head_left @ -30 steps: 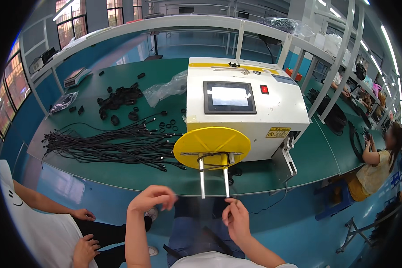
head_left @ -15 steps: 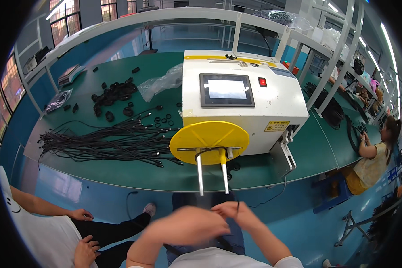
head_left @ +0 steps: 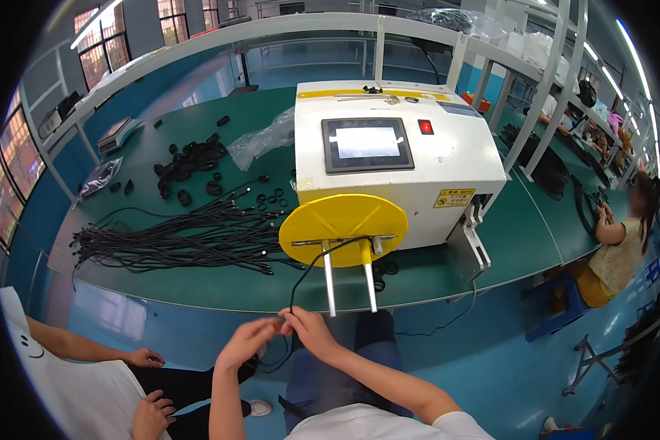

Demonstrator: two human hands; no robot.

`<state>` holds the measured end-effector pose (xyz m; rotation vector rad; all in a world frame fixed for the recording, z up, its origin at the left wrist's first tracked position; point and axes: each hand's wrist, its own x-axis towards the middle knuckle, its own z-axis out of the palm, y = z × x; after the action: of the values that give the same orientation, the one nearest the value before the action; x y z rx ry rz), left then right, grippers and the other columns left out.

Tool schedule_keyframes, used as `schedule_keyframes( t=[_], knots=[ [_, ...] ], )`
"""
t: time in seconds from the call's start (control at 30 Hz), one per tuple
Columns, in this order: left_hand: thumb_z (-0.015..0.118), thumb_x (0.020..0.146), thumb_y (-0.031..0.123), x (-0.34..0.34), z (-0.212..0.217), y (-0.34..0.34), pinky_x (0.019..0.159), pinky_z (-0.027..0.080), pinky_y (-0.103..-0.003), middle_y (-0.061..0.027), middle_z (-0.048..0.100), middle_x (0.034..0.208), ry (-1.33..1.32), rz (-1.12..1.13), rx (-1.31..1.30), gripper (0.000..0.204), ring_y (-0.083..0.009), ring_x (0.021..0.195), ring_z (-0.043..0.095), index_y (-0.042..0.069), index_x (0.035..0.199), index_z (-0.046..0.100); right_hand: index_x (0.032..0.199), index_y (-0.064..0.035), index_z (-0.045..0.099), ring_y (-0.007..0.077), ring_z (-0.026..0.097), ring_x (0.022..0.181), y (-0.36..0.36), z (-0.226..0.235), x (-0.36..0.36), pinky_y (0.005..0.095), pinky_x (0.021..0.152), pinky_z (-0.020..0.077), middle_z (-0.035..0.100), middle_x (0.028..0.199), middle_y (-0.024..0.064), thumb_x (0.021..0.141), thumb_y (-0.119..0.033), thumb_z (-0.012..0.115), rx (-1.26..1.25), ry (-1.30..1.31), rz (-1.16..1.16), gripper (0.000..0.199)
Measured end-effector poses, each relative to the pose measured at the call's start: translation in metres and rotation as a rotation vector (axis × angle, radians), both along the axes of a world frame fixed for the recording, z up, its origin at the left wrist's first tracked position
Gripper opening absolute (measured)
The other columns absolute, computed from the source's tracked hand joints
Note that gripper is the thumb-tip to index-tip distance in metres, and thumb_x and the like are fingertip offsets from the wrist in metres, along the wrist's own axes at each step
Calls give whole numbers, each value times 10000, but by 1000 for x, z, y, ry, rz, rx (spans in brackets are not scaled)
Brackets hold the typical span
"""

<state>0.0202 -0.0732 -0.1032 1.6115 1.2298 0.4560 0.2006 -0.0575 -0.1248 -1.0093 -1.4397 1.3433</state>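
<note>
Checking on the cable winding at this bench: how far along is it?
Done: black coiled bundles lie heaped at the back of the green table. In hand: left hand and right hand pinch one black cable that runs up to the yellow winding disc. Left: a large spread of loose cables.
</note>
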Motion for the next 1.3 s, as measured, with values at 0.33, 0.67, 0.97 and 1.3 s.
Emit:
schedule_keyframes(
  t=[0.33, 0.67, 0.97, 1.3],
  knots=[
    [473, 941, 241, -18, 4, 16, 691, 444, -227, 7, 530, 732, -614, 319, -80, 284, -89, 702, 521, 21, 1043, 623, 1047, 4, 564, 213, 616, 773, 34, 38, -39, 313, 674, 481, 621, 839, 113, 893, -159, 521, 278, -59, 2, 229],
    [565, 822, 90, -124, 81, 54, 502, 302, -203, 37, 472, 600, -30, 396, 336, 193, -33, 554, 403, 15, 644, 549, 1160, -53, 552, 181, 598, 918, 6, 22, 6, 283, 789, 482, 600, 1016, 91, 872, -138, 568, 133, -100, 184, 301],
    [528, 843, 84, -137, 78, 68, 516, 261, -208, 48, 410, 577, -64, 501, 418, 179, -41, 546, 349, 28, 672, 531, 990, 0, 552, 190, 586, 786, -28, 81, 109, 292, 659, 480, 582, 866, 111, 834, -80, 570, -342, 605, 112, 177],
    [547, 864, 135, -132, 49, 69, 481, 215, -210, 66, 366, 560, -139, 536, 399, 220, -27, 524, 303, 28, 672, 547, 900, -48, 509, 181, 532, 719, -27, 102, 124, 284, 620, 449, 518, 808, 78, 838, -131, 568, -439, 789, 287, 119]
  ],
)
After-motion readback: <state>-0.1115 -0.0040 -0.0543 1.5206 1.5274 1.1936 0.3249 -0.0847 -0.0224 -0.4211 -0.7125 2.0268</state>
